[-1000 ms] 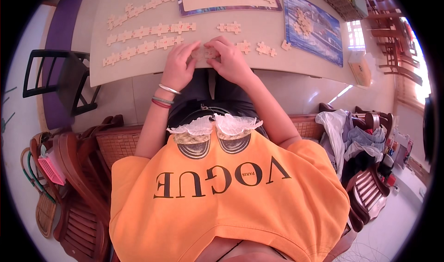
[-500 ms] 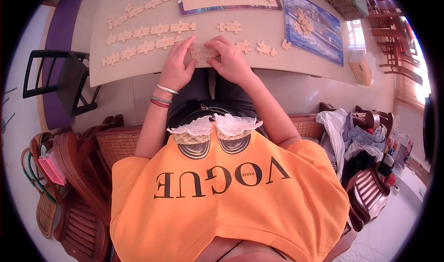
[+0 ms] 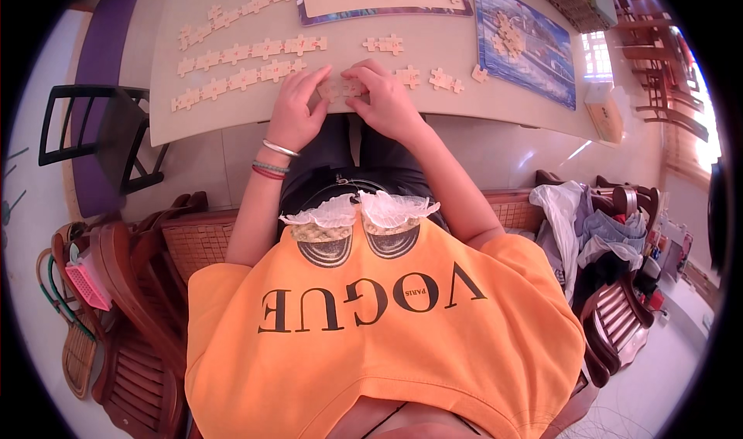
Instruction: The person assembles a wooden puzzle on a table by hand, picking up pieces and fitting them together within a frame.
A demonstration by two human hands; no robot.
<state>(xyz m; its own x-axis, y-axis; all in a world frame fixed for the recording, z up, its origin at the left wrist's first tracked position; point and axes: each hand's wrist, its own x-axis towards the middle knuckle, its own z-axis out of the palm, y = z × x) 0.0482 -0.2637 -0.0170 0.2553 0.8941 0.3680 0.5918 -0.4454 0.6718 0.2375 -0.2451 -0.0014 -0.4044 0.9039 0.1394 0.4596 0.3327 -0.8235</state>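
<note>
My left hand (image 3: 299, 108) and my right hand (image 3: 382, 102) face each other at the near edge of the table. Between thumb and fingers, the left grips a pale wooden jigsaw piece (image 3: 332, 92). A second jigsaw piece (image 3: 350, 89) is pinched in my right hand, partly covered by its fingers. The two pieces lie side by side, very close; whether they interlock I cannot tell. Left of my hands runs a joined strip of jigsaw pieces (image 3: 233, 82). Right of them lie a small joined group (image 3: 407, 77) and another (image 3: 444, 81).
Beyond lie another jigsaw strip (image 3: 251, 52), a short joined strip (image 3: 384, 45) and a framed puzzle board (image 3: 379, 12). Loose pieces (image 3: 508, 36) rest on a blue picture sheet (image 3: 542, 60). A basket (image 3: 569, 1) and a tissue box (image 3: 604, 112) stand at the right.
My left fingertips have shifted slightly right. The right hand stays almost still, and the surrounding strips have not moved.
</note>
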